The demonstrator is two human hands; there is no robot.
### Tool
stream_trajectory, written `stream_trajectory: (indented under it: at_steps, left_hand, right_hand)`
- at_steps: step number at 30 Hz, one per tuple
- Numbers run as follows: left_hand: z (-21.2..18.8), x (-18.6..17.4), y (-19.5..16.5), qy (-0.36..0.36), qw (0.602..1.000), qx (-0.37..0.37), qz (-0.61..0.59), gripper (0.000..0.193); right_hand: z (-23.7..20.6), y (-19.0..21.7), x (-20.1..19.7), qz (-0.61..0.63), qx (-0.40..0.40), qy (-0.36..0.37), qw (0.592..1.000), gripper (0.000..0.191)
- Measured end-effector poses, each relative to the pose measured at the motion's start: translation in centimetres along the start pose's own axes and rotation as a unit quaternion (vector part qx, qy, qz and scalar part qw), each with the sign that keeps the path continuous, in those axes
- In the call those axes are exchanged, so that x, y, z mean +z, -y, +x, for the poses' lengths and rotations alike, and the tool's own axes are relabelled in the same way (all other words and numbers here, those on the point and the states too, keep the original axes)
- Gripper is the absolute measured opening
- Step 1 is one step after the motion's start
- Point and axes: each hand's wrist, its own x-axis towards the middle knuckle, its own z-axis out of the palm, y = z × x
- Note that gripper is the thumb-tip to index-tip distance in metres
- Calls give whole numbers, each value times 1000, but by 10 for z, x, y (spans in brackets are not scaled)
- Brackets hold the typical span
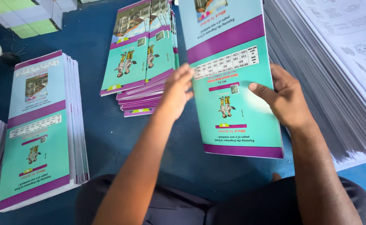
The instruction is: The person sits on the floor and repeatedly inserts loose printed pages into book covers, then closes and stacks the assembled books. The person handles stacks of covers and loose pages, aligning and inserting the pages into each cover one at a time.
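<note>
I hold a long glossy cover sheet (233,62), teal with purple bands, up in front of me. My left hand (176,89) grips its left edge, fingers curled over the edge. My right hand (285,98) grips its right edge, thumb lying flat on the teal face. The sheet's near end hangs above my lap and its far end runs out of the top of the view. Just left of my left hand lies a loose, fanned pile of the same covers (143,54).
A squared stack of matching covers (41,129) sits at the left on the blue surface (103,137). A tall stack of white printed sheets (337,62) fills the right side. Green and white blocks of paper (24,16) stand at the top left.
</note>
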Motion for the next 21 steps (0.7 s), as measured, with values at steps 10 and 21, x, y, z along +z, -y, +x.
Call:
stream_trajectory:
  at_steps: [10, 21]
  left_hand:
    - [-8, 11, -69, 98, 986, 78, -111, 44]
    - [-55, 35, -46, 32, 972, 228, 34, 29]
  right_hand:
    - [10, -45, -5, 107, 35, -3, 994, 39]
    - [14, -67, 0, -4, -42, -3, 999, 46]
